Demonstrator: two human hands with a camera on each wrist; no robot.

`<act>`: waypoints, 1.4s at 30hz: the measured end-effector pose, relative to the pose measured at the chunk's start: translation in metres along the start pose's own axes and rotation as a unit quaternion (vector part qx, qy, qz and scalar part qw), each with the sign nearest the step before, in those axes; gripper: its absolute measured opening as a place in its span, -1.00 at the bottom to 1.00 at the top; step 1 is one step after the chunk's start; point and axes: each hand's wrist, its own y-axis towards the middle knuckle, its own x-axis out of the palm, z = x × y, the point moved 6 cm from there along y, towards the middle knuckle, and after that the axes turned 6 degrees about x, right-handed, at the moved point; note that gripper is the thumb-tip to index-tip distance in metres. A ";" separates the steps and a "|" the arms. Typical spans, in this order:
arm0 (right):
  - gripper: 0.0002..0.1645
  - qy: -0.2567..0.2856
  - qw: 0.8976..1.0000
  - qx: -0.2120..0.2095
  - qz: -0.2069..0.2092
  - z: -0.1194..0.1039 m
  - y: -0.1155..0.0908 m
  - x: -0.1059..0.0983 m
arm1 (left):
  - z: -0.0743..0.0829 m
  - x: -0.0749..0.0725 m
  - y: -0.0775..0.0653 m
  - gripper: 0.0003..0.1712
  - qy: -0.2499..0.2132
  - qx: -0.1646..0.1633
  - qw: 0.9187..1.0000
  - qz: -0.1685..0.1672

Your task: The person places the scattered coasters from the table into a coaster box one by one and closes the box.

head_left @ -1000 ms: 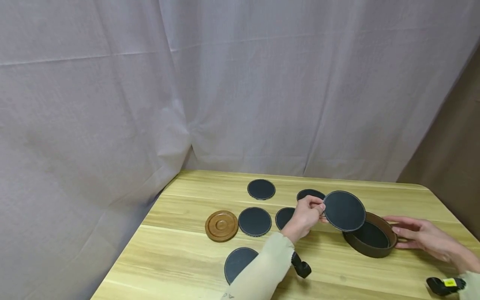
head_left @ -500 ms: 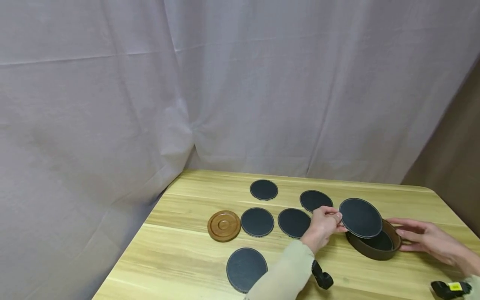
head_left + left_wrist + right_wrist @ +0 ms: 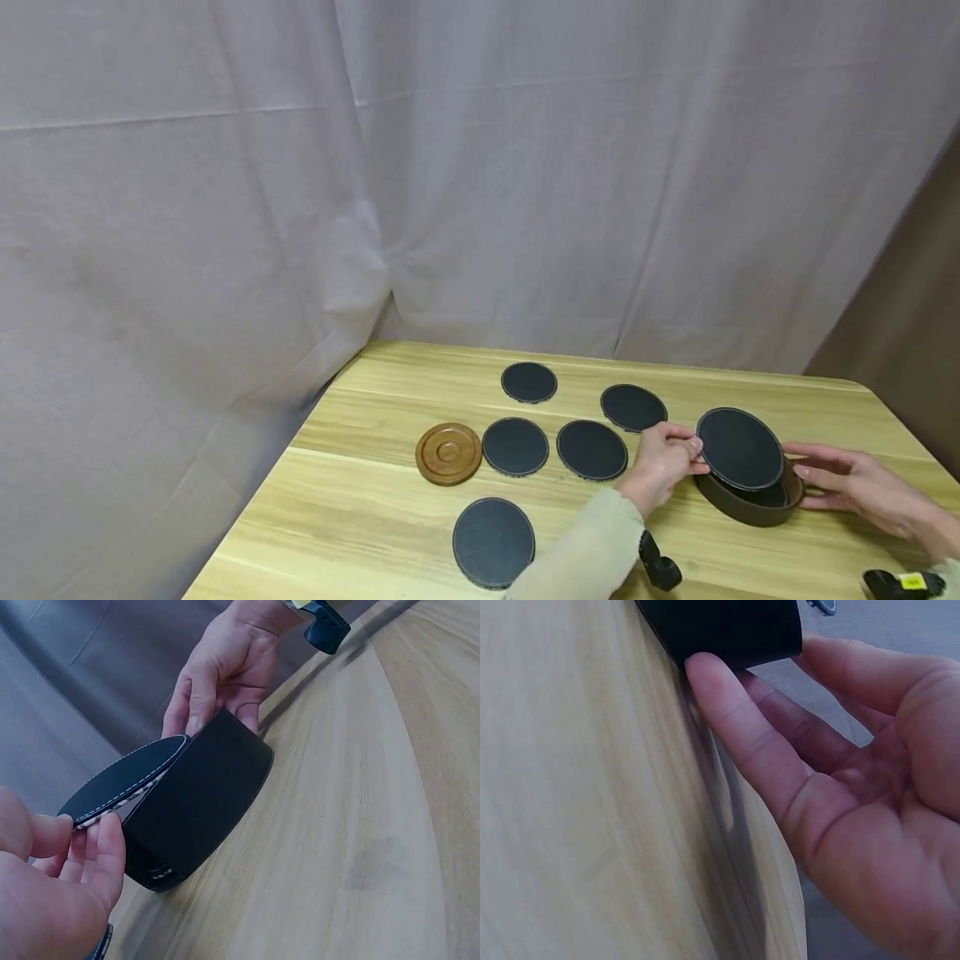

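Note:
My left hand pinches a round black coaster by its left edge, between thumb and fingers. White stitching runs round its border. In the left wrist view the coaster tilts over the opening of a round, dark brown coaster holder, its far edge right at the rim. The coaster hides most of the holder's inside, where a dark bottom shows. My right hand holds the holder's right side, thumb at the rim and fingertips against the outer wall. The holder stands on the table.
Several more black coasters lie on the wooden table, one at the back, one at the front. A brown round wooden disc with ringed grooves lies to their left. A grey curtain hangs behind the table.
My left hand has carried the coaster rightward and down, so it now covers most of the holder's opening. My right hand keeps its place at the holder's side.

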 end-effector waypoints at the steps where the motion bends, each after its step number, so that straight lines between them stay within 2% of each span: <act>1: -0.36 0.000 1.000 -0.003 -0.001 -0.001 0.000 0.000 | 0.000 0.000 0.000 -0.81 0.002 0.002 1.000 0.001; 5: -0.38 0.003 1.000 0.000 0.001 -0.002 0.001 0.000 | 0.001 -0.002 0.002 -0.81 0.017 0.011 1.000 0.002; 12: -0.38 0.016 0.999 -0.010 -0.037 -0.002 0.000 0.004 | -0.004 -0.003 0.000 -0.82 0.050 -0.001 0.999 0.006; 21: -0.41 0.005 1.000 -0.001 -0.021 0.001 -0.001 0.001 | -0.008 0.000 -0.005 -0.84 0.096 -0.001 0.995 0.001; 24: -0.41 0.004 1.000 0.002 -0.016 0.002 -0.001 0.000 | -0.006 0.001 -0.007 -0.83 0.134 0.008 0.991 -0.002; 26: -0.41 0.008 1.000 0.002 -0.017 0.002 -0.002 0.001 | -0.004 0.002 -0.007 -0.81 0.178 0.022 0.984 -0.008; 27: -0.41 0.010 1.000 0.002 -0.019 0.002 -0.002 0.001 | -0.002 0.002 -0.007 -0.80 0.206 0.033 0.978 -0.011; 29: -0.41 0.013 1.000 0.002 -0.022 0.002 -0.002 0.002 | 0.003 0.003 -0.007 -0.80 0.273 0.057 0.960 -0.018; 33: -0.41 0.010 1.000 0.002 -0.024 0.001 -0.002 0.003 | 0.013 0.006 -0.007 -0.83 0.393 0.105 0.913 -0.030; 34: -0.42 0.010 1.000 0.003 -0.025 0.001 -0.002 0.003 | 0.015 0.007 -0.007 -0.84 0.418 0.114 0.900 -0.038; 37: -0.42 0.006 1.000 0.007 -0.023 0.000 -0.001 0.002 | 0.025 0.012 -0.008 -0.86 0.498 0.146 0.851 -0.081; 39: -0.42 0.008 1.000 0.010 -0.022 0.001 -0.001 0.001 | 0.033 0.016 -0.009 -0.89 0.526 0.167 0.825 -0.121; 40: -0.41 0.009 1.000 0.011 -0.022 0.001 -0.001 0.001 | 0.037 0.017 -0.009 -0.90 0.533 0.176 0.815 -0.142; 41: -0.41 0.008 1.000 0.011 -0.022 0.001 -0.001 0.001 | 0.041 0.019 -0.010 -0.91 0.535 0.183 0.808 -0.163; 42: -0.41 0.009 1.000 0.011 -0.023 0.000 -0.001 0.001 | 0.045 0.019 -0.010 -0.93 0.531 0.185 0.807 -0.181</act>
